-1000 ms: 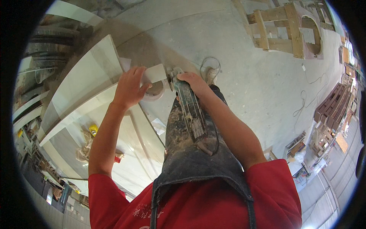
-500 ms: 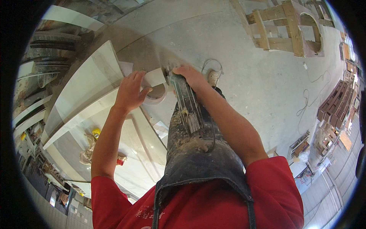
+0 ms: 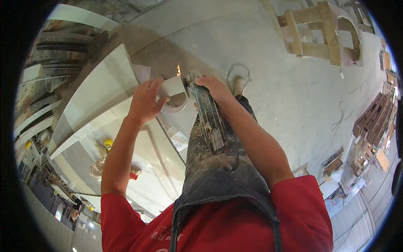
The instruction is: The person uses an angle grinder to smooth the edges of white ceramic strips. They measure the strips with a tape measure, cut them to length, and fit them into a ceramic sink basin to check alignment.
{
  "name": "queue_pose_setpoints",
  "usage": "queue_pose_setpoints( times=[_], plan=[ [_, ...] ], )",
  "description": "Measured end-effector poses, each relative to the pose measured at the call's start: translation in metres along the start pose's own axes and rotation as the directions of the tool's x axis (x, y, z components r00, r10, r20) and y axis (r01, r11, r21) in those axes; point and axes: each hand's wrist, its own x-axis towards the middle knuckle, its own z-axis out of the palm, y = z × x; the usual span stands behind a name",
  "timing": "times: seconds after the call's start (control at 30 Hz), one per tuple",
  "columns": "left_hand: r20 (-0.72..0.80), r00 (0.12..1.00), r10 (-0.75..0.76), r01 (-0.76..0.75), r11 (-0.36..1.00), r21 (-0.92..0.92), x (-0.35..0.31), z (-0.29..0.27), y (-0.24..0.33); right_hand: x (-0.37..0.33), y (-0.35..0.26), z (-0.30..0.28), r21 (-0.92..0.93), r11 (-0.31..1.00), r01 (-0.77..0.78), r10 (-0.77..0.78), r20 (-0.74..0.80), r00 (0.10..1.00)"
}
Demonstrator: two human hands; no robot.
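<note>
"How do my hands stand?"

"Your right hand [image 3: 212,89]'s grip is clamped around the grinder [image 3: 205,113]; your left hand [image 3: 147,100] lies over the strip [image 3: 173,86], and I cannot tell whether that grip is clamped; the strip reaches from it to the disc [image 3: 187,86], where sparks [image 3: 178,69] rise."

"What's around, or in the way?"

"A ring [image 3: 174,110] shows just below the strip; a panel [image 3: 100,80] is near your left hand; your left forearm [image 3: 121,155] blocks part of the worktop [image 3: 155,185] and its cloth [image 3: 97,168]; a cord [image 3: 228,77] loops by your shoe [image 3: 239,85]; a crate [image 3: 330,29] stands well apart, at upper right."
</note>
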Motion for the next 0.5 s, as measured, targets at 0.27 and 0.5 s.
queue_pose_setpoints(
  times=[0.27,0.5],
  plan=[
    [-0.034,0.999,0.030,-0.030,1.000,0.004,0.000,0.015,-0.009,0.028,0.016,-0.027,-0.087,0.984,-0.158,0.157,-0.024,0.987],
    [0.087,0.987,-0.135,0.135,0.991,0.007,0.010,0.019,-0.003,0.038,-0.096,-0.085,-0.010,0.998,-0.065,0.065,0.219,0.974]
  ],
)
